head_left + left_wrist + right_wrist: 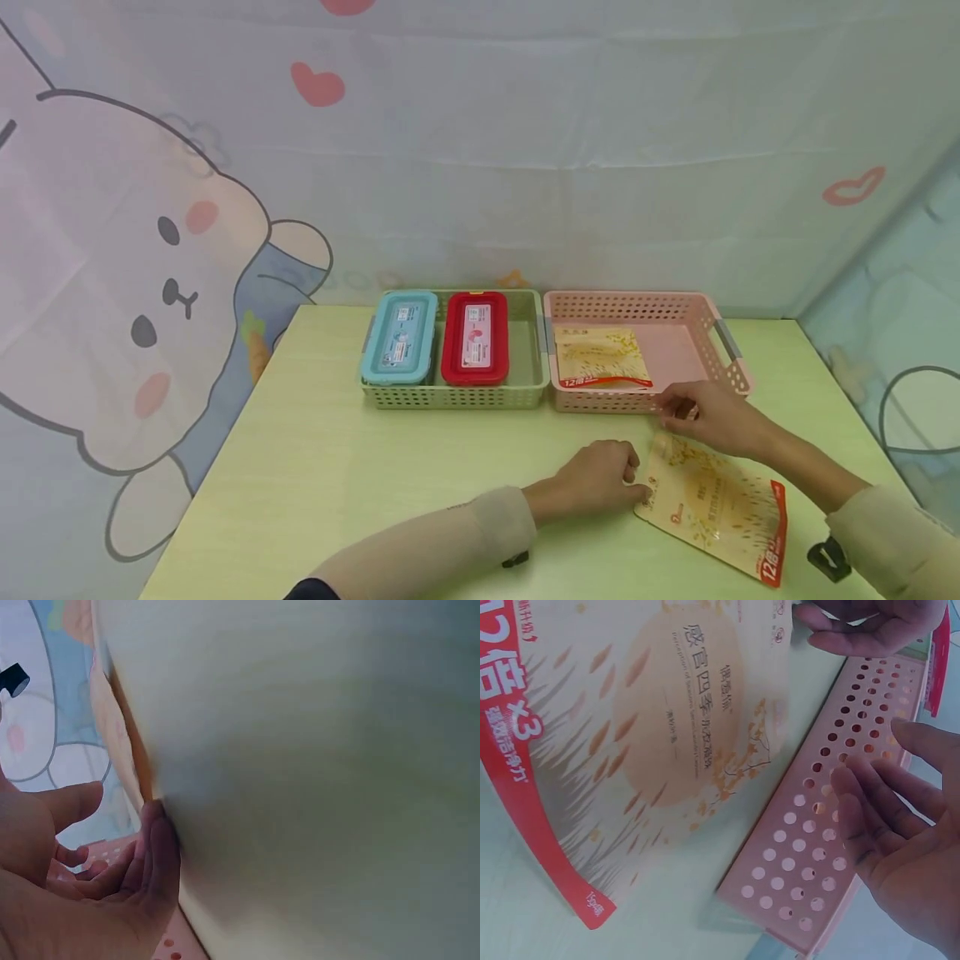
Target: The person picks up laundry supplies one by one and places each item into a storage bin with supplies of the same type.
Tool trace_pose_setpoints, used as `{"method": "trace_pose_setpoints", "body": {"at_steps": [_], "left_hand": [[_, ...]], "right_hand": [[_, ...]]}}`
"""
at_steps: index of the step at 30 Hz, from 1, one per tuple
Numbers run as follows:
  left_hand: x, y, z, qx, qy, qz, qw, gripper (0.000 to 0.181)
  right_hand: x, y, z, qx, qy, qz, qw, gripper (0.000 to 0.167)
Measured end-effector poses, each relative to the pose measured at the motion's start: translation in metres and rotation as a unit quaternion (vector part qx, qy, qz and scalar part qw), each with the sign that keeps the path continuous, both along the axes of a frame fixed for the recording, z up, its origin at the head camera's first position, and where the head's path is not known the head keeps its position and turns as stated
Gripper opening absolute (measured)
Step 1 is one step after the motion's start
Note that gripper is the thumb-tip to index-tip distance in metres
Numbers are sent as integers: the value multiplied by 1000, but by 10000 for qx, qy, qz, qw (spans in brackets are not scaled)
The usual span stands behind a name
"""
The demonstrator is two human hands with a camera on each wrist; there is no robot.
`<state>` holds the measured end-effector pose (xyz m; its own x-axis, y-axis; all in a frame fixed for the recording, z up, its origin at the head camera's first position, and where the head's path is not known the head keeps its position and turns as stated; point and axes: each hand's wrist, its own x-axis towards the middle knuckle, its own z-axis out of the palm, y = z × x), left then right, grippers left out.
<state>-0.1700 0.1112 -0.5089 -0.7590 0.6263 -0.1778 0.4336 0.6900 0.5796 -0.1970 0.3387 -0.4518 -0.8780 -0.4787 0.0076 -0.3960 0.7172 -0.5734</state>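
Observation:
A flat cream-yellow pouch [716,508] with a red band lies slanted on the table, its printed face up; Chinese lettering and grass drawings fill the right wrist view. Beside its left corner is my left hand [592,483], fingers loosely bent; in the left wrist view its fingertips [161,847] are at the pouch's edge [124,731], thumb apart. My right hand [712,418] hovers between the pouch's far edge and the pink basket [678,350]. The right wrist view has its fingers [877,817] relaxed with nothing between them. A similar pouch [603,354] lies inside the pink basket.
Left of the pink basket, touching it, stands a green basket [457,398]. It holds a blue-lidded box [400,337] and a red-lidded box [476,337]. A printed cloth [480,167] hangs behind the pale table [315,450].

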Motion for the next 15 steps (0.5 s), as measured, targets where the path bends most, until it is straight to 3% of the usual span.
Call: {"method": "trace_pose_setpoints", "body": {"at_steps": [8,15], "left_hand": [[1,4,-1,-97,-190,109,9997,36],[0,7,-8,-40,-316,265,9991,36]], "right_hand": [[4,2,-7,347,-166,-97,9992,26],[7,7,-17,141,-113,34,9998,27]]}}
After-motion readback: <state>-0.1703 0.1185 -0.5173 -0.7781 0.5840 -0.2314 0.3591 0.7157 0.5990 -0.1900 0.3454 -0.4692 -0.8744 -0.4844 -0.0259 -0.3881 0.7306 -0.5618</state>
